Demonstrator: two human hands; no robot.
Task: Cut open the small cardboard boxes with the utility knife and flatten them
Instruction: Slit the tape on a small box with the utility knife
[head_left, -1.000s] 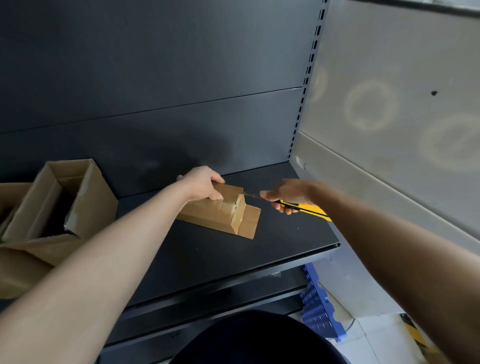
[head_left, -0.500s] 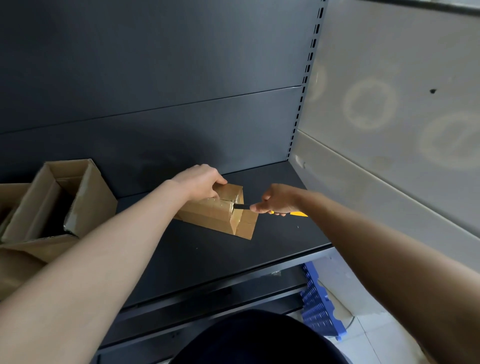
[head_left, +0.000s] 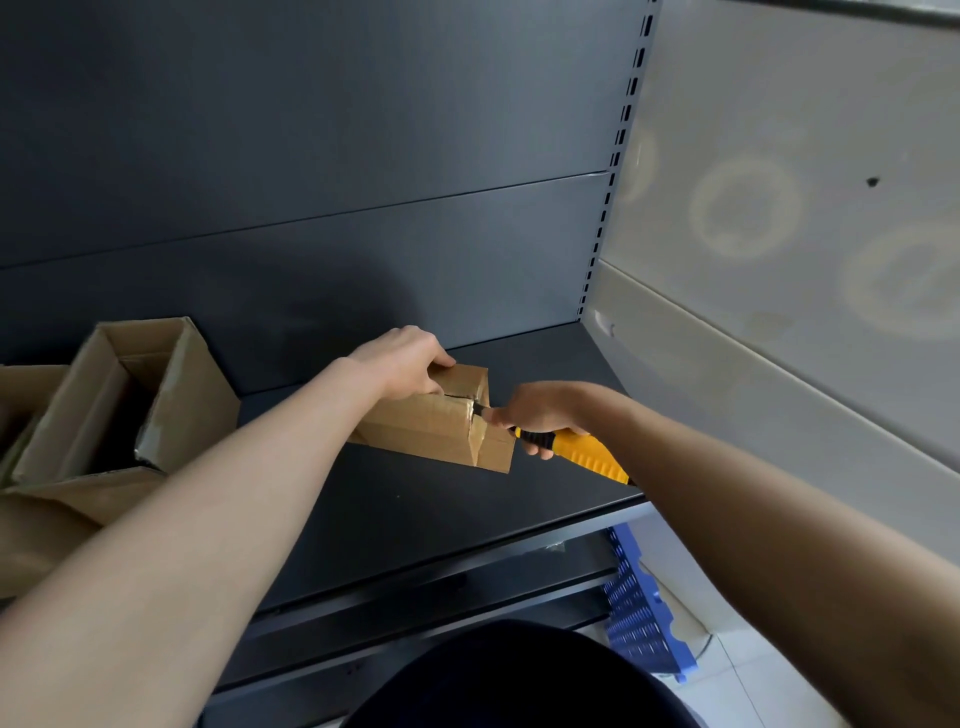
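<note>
A small brown cardboard box (head_left: 426, 426) lies on the dark shelf (head_left: 415, 514), its taped end facing right. My left hand (head_left: 402, 361) grips the box's far top edge and holds it down. My right hand (head_left: 540, 413) is closed around a yellow and black utility knife (head_left: 582, 452). The knife's tip sits in the taped seam at the box's right end, where a dark slit runs along the top. The blade itself is hidden in the seam.
A larger open cardboard box (head_left: 130, 395) stands at the left of the shelf, with more cardboard (head_left: 47, 525) in front of it. The slotted upright (head_left: 615, 171) and a pale wall (head_left: 779, 260) bound the right. A blue plastic crate (head_left: 641, 613) sits on the floor below.
My right hand has pushed the knife left from beyond the box end into the taped seam. A slit has opened along the top. The end flap that lay flat now stands against the box.
</note>
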